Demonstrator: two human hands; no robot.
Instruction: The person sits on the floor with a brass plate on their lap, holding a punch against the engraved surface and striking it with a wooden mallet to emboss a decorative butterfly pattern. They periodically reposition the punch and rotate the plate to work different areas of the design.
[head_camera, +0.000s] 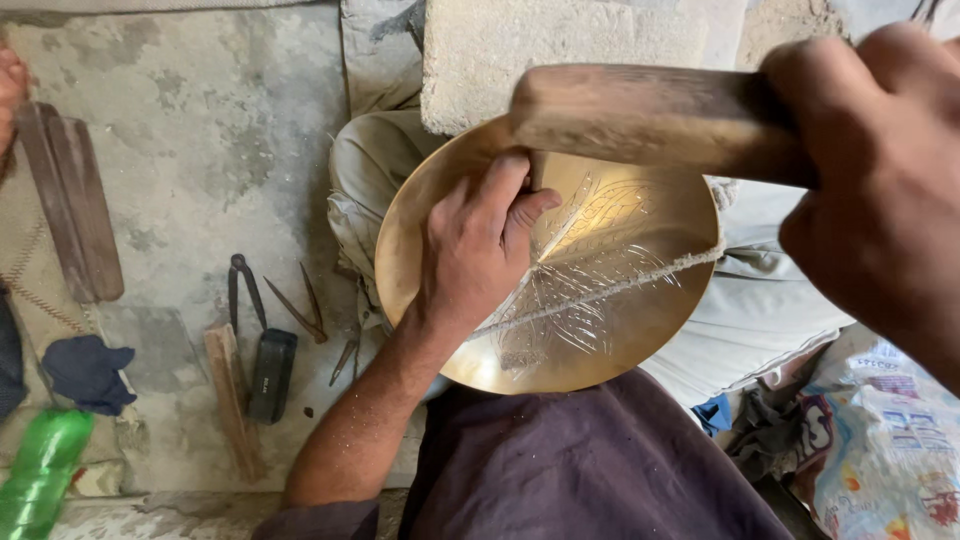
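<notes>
- Your left hand (478, 240) lay on the round brass plate (640, 320), fingers curled shut around a slim engraving chisel (536, 170), of which only a short stub showed above the fingertips. You held it upright with its tip on the metal, presumably so each blow drove straight into the surface.
- Your right hand (880, 190) was closed tight on the handle end of a wooden mallet (640, 115), held high with its head just above the chisel top. That placed it for a strike; I could not tell whether they touched.
- The plate rested tilted across your lap, its upper rim near a rough stone block (560, 50). Your left wrist pressed on it, which likely kept it from shifting.
- Fine engraved lines (580, 270) fanned out over the middle of the plate in a leaf-like pattern, with a raised, rope-like ridge (620, 285) running across towards the right rim. The left part of the plate was bare and smooth.
- On the concrete floor (200, 150) to your left lay spare tools within arm's reach: a pair of metal dividers (243, 290), a dark rectangular block (271, 375), a wooden stick (232, 400) and a few thin pointed punches (300, 310).
- Further left sat two flat wooden pieces (70, 200), a dark blue cloth (88, 372) and a green plastic bottle (42, 470). A printed plastic bag (890, 440) lay at your right.
</notes>
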